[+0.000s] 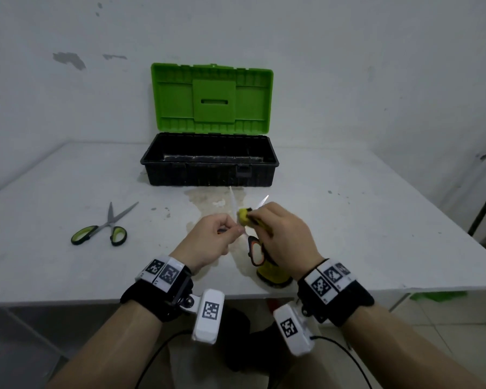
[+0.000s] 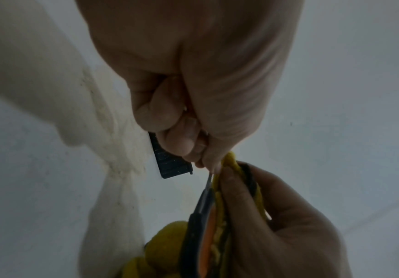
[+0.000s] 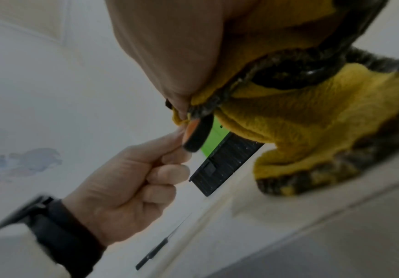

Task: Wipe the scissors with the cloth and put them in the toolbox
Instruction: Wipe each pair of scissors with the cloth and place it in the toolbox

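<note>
A pair of orange-and-black scissors (image 1: 255,250) is held spread open above the table, both blades pointing toward the toolbox. My left hand (image 1: 230,231) pinches one handle loop (image 3: 193,135) between thumb and curled fingers. My right hand (image 1: 253,217) grips the yellow cloth (image 1: 244,217), folded round the right blade near the pivot; the blade tip (image 1: 263,200) sticks out beyond it. The rest of the cloth (image 3: 312,122) hangs under my right palm onto the table. The open toolbox (image 1: 211,175), black with a green lid (image 1: 211,96), stands just behind.
A second pair of scissors with green handles (image 1: 101,228) lies open on the white table (image 1: 348,234) to the left. A yellowish stain (image 1: 205,197) marks the tabletop before the toolbox. The table's front edge is close under my wrists, and a wall rises behind.
</note>
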Available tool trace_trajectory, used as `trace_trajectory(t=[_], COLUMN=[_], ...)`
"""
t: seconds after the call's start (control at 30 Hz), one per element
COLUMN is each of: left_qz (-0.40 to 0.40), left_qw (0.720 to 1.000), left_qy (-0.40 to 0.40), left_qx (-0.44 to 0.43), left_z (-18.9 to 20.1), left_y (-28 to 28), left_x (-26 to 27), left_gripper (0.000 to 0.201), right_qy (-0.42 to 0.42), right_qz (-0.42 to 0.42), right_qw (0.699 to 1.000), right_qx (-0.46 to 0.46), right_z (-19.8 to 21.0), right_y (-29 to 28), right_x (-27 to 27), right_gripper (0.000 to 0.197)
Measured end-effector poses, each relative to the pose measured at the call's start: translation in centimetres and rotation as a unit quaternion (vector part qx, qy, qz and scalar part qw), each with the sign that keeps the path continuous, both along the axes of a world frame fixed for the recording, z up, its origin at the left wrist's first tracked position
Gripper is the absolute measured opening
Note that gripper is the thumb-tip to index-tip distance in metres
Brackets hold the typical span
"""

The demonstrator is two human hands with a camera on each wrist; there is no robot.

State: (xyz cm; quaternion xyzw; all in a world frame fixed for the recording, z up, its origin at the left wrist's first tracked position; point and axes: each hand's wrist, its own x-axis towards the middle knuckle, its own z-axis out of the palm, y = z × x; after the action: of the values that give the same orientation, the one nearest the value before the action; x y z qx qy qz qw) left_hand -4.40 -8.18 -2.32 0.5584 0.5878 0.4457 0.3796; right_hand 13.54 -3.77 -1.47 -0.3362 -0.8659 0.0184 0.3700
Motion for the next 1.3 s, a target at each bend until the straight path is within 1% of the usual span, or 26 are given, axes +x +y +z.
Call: trace_trajectory(t=[0.1, 0.17, 0.3, 0.4, 0.5, 0.57, 0.67, 0.73, 0.77, 0.83, 0.87, 0.97, 1.03, 1.1, 1.2, 1.3], left_qz=[-0.007, -0.008, 0.002, 0.026, 0.039, 0.041, 0.037, 0.034, 0.030, 0.016, 0.003, -0.039, -0.062, -0.079, -0.094, -0.100], left_qw=[0.998, 0.995, 0.982, 0.965, 0.944, 0.929, 0.912, 0.908, 0.911, 0.933, 0.947, 0.974, 0.988, 0.992, 0.990, 0.988], left_qy=[0.052, 0.093, 0.179, 0.241, 0.291, 0.330, 0.371, 0.382, 0.380, 0.336, 0.305, 0.222, 0.141, 0.072, 0.046, 0.016], left_qx=[0.027, 0.046, 0.061, 0.098, 0.147, 0.161, 0.173, 0.169, 0.159, 0.126, 0.102, 0.034, -0.020, -0.063, -0.096, -0.116], left_z=[0.0, -0.1, -0.2, 0.4, 1.4, 1.8, 1.9, 1.7, 1.6, 1.5, 1.5, 1.9, 2.2, 2.5, 2.8, 2.7], left_y=[0.0, -0.1, -0.3, -0.3, 0.0, 0.2, 0.0, -0.3, -0.5, -0.6, -0.6, -0.5, -0.4, -0.4, -0.2, -0.1], left_x=[0.0, -0.3, -0.7, -0.7, -0.3, -0.1, -0.1, -0.3, -0.5, -0.8, -1.0, -1.8, -2.2, -2.6, -2.9, -2.8], left_gripper=[0.021, 0.022, 0.022, 0.022, 0.022, 0.022, 0.021, 0.021, 0.022, 0.022, 0.022, 0.021, 0.019, 0.017, 0.017, 0.017], right_qy=[-0.017, -0.001, 0.037, 0.045, 0.027, 0.017, 0.012, 0.016, 0.019, 0.022, 0.029, 0.073, 0.089, 0.088, 0.043, -0.033], right_qz=[-0.017, -0.047, -0.113, -0.104, -0.067, -0.061, -0.082, -0.114, -0.135, -0.167, -0.174, -0.161, -0.134, -0.083, 0.007, 0.068], right_qw=[1.000, 0.999, 0.992, 0.993, 0.997, 0.998, 0.996, 0.992, 0.988, 0.978, 0.975, 0.976, 0.981, 0.989, 0.997, 0.995], right_qx=[-0.007, -0.009, -0.046, -0.042, -0.022, -0.028, -0.032, -0.052, -0.075, -0.120, -0.132, -0.127, -0.111, -0.085, -0.062, -0.058], right_z=[-0.5, -0.1, 0.8, 1.2, 1.2, 1.0, 1.1, 1.4, 1.5, 1.8, 2.0, 2.5, 3.1, 3.8, 4.3, 3.5], right_y=[0.0, 1.0, 2.9, 2.1, 0.3, -0.2, 0.0, 0.9, 1.5, 2.7, 3.1, 3.7, 3.4, 2.6, 1.2, 0.4], right_x=[-0.1, 0.3, 1.4, 1.1, -0.3, -0.9, -0.7, -0.1, 0.4, 1.5, 2.1, 3.2, 3.5, 3.3, 2.4, 1.2], right_gripper=[0.013, 0.014, 0.027, 0.026, 0.021, 0.019, 0.021, 0.025, 0.027, 0.029, 0.028, 0.025, 0.023, 0.018, 0.015, 0.017])
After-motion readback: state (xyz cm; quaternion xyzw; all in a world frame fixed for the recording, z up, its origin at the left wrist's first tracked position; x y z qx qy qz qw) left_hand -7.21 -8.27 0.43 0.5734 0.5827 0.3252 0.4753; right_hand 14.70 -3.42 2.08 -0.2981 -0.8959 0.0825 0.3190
